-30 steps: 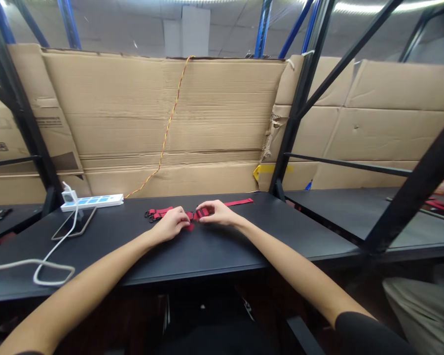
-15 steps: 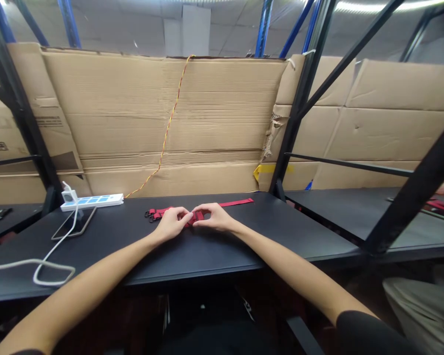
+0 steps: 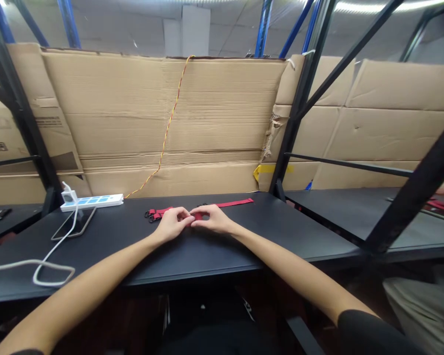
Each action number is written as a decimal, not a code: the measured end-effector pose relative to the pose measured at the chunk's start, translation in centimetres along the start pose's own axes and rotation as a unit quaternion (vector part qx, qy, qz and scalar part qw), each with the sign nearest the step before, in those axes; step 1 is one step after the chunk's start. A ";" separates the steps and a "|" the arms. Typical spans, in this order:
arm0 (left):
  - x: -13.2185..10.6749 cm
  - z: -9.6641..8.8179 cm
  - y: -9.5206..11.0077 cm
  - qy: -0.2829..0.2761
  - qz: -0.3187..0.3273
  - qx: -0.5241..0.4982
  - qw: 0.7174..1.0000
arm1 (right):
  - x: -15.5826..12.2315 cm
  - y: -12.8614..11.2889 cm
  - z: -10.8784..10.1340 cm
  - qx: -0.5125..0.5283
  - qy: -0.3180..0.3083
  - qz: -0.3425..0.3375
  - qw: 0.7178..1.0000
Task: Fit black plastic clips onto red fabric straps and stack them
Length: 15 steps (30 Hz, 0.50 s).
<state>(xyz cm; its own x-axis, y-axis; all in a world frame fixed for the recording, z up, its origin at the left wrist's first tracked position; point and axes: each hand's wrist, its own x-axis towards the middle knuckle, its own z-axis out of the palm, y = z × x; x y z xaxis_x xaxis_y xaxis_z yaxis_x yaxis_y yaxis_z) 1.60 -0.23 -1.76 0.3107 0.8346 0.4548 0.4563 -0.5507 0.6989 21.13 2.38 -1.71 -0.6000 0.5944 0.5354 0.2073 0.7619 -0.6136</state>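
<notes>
Left hand (image 3: 172, 223) and right hand (image 3: 213, 219) meet low in the frame, their fingers (image 3: 187, 216) pinching a red strap (image 3: 231, 203). It lies on a black worktop (image 3: 207, 259).

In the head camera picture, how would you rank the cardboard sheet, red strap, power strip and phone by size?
1. Cardboard sheet
2. Red strap
3. Power strip and phone: these two look alike in size, so I can't rank them.
</notes>
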 end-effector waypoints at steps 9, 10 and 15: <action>0.0 -0.2 0.5 0.015 0.065 0.010 0.998 | 0.4 1.2 -0.2 0.281 0.002 0.126 0.951; 0.0 -0.2 0.7 0.010 0.083 0.033 0.996 | 0.4 1.2 -0.1 0.287 0.009 0.129 0.949; 0.0 -0.5 0.9 -0.005 0.116 0.148 0.982 | 0.7 1.6 0.2 0.279 0.035 0.140 0.949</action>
<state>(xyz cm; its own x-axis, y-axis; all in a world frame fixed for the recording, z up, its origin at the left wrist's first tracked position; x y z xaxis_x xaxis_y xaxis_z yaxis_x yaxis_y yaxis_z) 1.59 -0.71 -0.78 0.4424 0.6875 0.5758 0.5939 -0.7057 0.3863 20.88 4.00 -2.47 -0.5248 0.7838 0.3320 -0.1024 0.3291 -0.9387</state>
